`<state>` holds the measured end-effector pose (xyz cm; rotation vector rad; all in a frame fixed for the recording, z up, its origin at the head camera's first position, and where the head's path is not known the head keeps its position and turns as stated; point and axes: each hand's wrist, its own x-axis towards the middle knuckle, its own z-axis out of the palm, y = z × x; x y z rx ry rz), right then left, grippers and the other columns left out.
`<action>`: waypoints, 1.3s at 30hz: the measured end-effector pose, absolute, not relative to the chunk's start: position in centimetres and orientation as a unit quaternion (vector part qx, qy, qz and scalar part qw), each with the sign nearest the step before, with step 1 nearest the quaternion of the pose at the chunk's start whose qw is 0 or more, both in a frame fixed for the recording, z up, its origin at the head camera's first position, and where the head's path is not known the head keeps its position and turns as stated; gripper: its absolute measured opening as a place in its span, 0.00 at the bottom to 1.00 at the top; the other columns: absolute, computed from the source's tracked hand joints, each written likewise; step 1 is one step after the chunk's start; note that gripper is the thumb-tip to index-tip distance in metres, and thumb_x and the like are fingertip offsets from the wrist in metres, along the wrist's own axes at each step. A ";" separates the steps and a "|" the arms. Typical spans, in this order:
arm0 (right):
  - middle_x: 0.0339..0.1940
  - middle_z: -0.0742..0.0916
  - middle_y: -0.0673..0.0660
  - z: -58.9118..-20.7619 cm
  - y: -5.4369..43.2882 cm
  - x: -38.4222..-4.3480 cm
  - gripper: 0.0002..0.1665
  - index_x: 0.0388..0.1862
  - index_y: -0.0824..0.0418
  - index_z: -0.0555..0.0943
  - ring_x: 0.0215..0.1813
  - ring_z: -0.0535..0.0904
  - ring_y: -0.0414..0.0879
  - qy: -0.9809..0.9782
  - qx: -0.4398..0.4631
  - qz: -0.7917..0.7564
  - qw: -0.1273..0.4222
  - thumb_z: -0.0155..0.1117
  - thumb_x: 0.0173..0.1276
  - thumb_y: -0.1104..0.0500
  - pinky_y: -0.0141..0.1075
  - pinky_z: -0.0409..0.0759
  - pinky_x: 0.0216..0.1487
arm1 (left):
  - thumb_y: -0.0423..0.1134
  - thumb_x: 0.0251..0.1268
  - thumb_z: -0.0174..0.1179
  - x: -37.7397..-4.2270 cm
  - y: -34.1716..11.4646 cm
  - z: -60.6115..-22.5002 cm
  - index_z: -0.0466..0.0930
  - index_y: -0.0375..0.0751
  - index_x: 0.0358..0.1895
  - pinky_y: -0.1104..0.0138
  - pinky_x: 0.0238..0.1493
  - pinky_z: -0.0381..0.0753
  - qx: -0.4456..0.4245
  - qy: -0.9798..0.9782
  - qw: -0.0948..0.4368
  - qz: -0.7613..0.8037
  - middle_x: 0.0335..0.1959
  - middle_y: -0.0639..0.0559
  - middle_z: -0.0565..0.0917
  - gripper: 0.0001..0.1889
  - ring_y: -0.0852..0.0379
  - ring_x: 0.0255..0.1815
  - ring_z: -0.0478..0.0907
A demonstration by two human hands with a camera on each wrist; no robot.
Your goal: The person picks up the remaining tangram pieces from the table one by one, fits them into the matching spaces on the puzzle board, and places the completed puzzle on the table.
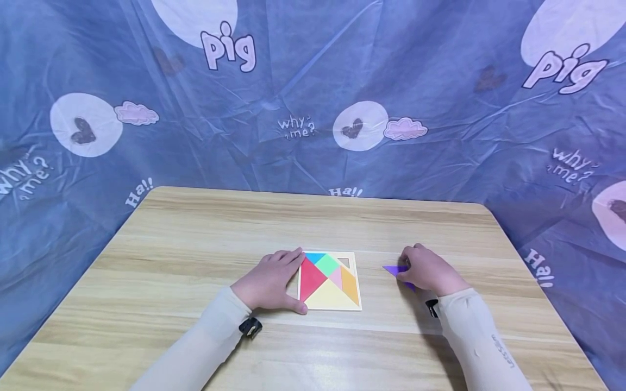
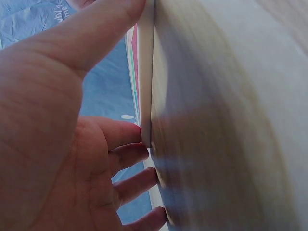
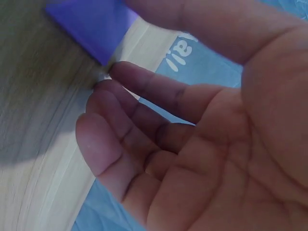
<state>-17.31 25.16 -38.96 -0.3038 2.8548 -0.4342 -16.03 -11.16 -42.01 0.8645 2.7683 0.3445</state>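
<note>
A square tangram board lies on the table, its coloured pieces set in a pale frame. My left hand spans the board's left side, holding it with the thumb at the near corner and the index finger at the far one. In the left wrist view, the other fingers reach past the board's edge to the tabletop. Off to the right, my right hand pinches a purple triangle piece, partly hidden under the thumb and fingers. The right wrist view shows the triangle between the thumb and the index fingertip.
Within the board, a small triangular gap shows near the top right corner. The wood-grain table extends around both hands. Behind it and at its sides hangs a blue printed cloth. Dark bands sit at both wrists.
</note>
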 end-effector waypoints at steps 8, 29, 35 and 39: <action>0.33 0.80 0.57 -39.1 25.0 -17.3 0.07 0.30 0.62 0.82 0.34 0.74 0.50 0.980 -0.100 -0.141 0.094 0.74 0.57 0.63 0.46 0.76 0.40 | 0.74 0.50 0.70 -16.0 -11.1 -41.9 0.56 0.38 0.82 0.46 0.77 0.60 0.295 0.942 0.110 0.118 0.83 0.47 0.58 0.63 0.43 0.81 0.58; 0.24 0.79 0.55 -39.1 24.4 -16.9 0.13 0.25 0.61 0.79 0.28 0.72 0.49 0.986 -0.024 -0.129 0.105 0.73 0.64 0.57 0.39 0.68 0.30 | 0.73 0.49 0.71 -15.8 -11.1 -42.0 0.57 0.37 0.82 0.46 0.77 0.61 0.295 0.941 0.105 0.127 0.83 0.46 0.59 0.63 0.42 0.80 0.58; 0.28 0.81 0.56 -39.0 24.4 -16.9 0.13 0.33 0.63 0.81 0.30 0.74 0.50 0.986 -0.022 -0.130 0.102 0.76 0.62 0.56 0.42 0.71 0.32 | 0.73 0.49 0.71 -15.8 -11.1 -41.9 0.58 0.36 0.81 0.46 0.76 0.61 0.298 0.941 0.103 0.127 0.83 0.46 0.59 0.63 0.42 0.80 0.59; 0.31 0.83 0.57 -39.0 24.3 -17.0 0.15 0.36 0.64 0.80 0.32 0.75 0.51 0.986 -0.025 -0.131 0.097 0.76 0.63 0.55 0.45 0.74 0.33 | 0.73 0.49 0.71 -15.8 -11.1 -41.9 0.57 0.37 0.82 0.46 0.76 0.61 0.297 0.941 0.104 0.126 0.83 0.46 0.59 0.63 0.42 0.80 0.59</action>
